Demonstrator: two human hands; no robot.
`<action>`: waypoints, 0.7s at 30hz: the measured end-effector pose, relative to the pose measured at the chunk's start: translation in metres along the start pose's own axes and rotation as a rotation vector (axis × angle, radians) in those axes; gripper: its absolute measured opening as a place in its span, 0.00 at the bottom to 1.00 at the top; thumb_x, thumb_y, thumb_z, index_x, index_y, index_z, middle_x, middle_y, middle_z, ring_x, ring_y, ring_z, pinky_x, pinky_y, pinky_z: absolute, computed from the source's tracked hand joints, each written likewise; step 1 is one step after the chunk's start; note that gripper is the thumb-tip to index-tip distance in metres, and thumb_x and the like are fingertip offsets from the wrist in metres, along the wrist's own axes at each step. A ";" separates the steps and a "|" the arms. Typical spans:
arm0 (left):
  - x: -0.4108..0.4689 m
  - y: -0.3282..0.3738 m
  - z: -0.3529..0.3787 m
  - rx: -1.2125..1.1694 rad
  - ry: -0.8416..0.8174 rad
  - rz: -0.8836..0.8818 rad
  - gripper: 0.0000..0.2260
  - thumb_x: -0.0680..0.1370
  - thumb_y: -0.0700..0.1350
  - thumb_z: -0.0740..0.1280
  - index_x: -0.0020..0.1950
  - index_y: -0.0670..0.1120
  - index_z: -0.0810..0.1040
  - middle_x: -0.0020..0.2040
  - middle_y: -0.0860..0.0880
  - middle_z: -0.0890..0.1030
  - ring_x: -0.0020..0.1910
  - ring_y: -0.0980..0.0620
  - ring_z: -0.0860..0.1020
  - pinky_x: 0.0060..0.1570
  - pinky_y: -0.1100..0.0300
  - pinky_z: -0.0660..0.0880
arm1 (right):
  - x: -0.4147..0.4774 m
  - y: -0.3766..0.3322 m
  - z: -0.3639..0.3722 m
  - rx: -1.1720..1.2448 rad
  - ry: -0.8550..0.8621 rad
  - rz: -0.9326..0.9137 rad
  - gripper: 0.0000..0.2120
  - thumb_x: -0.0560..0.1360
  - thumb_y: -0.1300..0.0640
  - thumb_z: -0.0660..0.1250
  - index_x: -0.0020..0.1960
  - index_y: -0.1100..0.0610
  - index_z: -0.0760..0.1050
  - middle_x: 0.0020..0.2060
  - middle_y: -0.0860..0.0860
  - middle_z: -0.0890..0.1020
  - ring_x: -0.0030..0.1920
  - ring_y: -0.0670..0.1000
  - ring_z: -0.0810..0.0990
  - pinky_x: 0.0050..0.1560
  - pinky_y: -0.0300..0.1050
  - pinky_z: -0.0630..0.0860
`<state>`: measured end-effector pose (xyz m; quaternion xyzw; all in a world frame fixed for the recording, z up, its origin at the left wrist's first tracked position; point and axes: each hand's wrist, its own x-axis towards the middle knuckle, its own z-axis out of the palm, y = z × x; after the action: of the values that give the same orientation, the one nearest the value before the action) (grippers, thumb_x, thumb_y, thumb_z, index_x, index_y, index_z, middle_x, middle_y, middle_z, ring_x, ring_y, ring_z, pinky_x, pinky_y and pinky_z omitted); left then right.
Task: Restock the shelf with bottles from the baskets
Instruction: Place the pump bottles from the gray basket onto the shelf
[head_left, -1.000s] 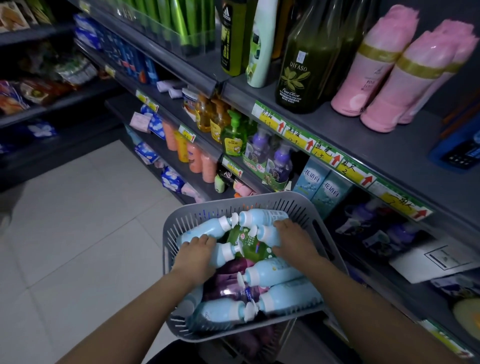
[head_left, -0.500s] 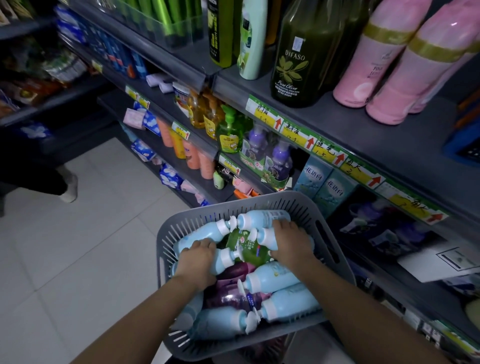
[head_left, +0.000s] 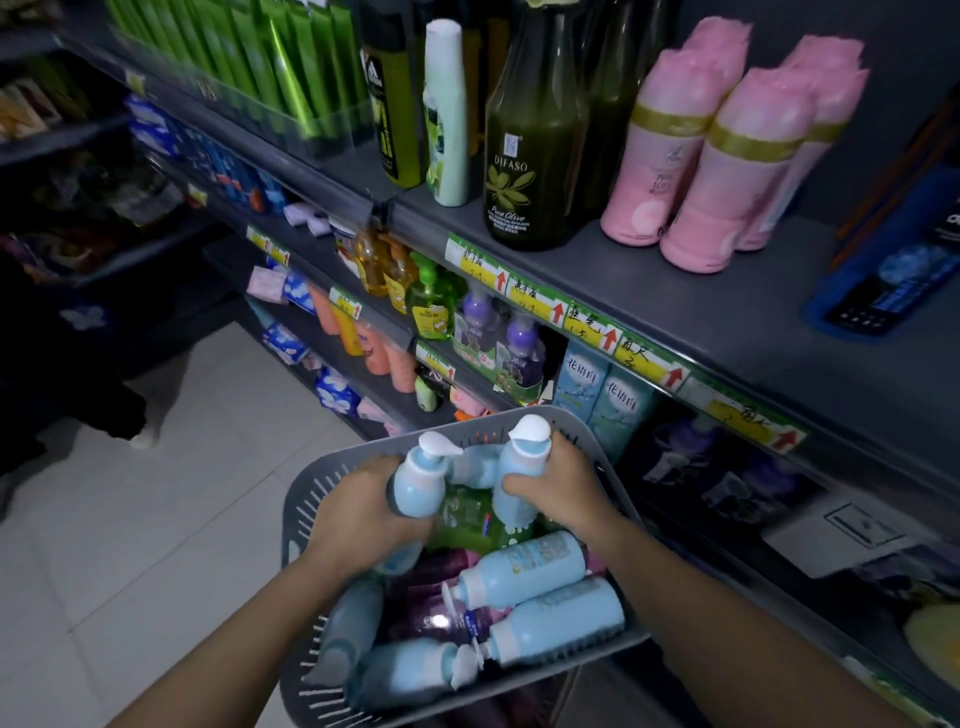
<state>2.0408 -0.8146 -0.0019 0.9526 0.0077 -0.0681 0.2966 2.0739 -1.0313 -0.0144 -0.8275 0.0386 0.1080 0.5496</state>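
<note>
Blue plastic, 2 at once! Our left hand (head_left: 358, 512) wraps the left bottle (head_left: 418, 480), our right hand (head_left: 563, 491) grips the right bottle (head_left: 519, 462); both stand upright, white caps up, over the grey basket (head_left: 298, 501) where more lie flat. The shelf (head_left: 675, 296) sits up and to our right, well apart from both bottles, so the right hand is nearer; we reckon it leads, long axis kept vertical. Readable up there: "DIFASO Pure Olive" on the green bottle (head_left: 535, 156), red arrows on yellow tags (head_left: 537, 306).
</note>
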 end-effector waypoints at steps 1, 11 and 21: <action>-0.001 0.009 -0.004 -0.028 0.016 0.005 0.30 0.55 0.63 0.69 0.53 0.50 0.78 0.48 0.50 0.81 0.44 0.49 0.78 0.39 0.58 0.72 | -0.001 -0.007 -0.002 0.074 0.001 0.004 0.17 0.65 0.66 0.73 0.47 0.51 0.71 0.39 0.44 0.77 0.40 0.45 0.76 0.38 0.37 0.70; -0.013 0.108 -0.069 -0.325 0.174 0.195 0.25 0.52 0.66 0.71 0.45 0.56 0.78 0.43 0.55 0.81 0.41 0.61 0.78 0.39 0.60 0.74 | -0.056 -0.093 -0.071 0.401 -0.053 -0.228 0.08 0.67 0.58 0.74 0.42 0.59 0.76 0.34 0.47 0.83 0.36 0.46 0.80 0.38 0.38 0.75; -0.021 0.240 -0.097 -0.479 -0.031 0.551 0.18 0.59 0.50 0.80 0.45 0.56 0.79 0.41 0.58 0.82 0.40 0.68 0.78 0.32 0.72 0.73 | -0.138 -0.163 -0.191 0.192 0.425 -0.312 0.17 0.64 0.50 0.71 0.49 0.44 0.69 0.48 0.54 0.81 0.47 0.52 0.82 0.52 0.49 0.77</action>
<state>2.0449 -0.9570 0.2152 0.8213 -0.2380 0.0037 0.5184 1.9953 -1.1504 0.2345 -0.7717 0.0352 -0.1582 0.6150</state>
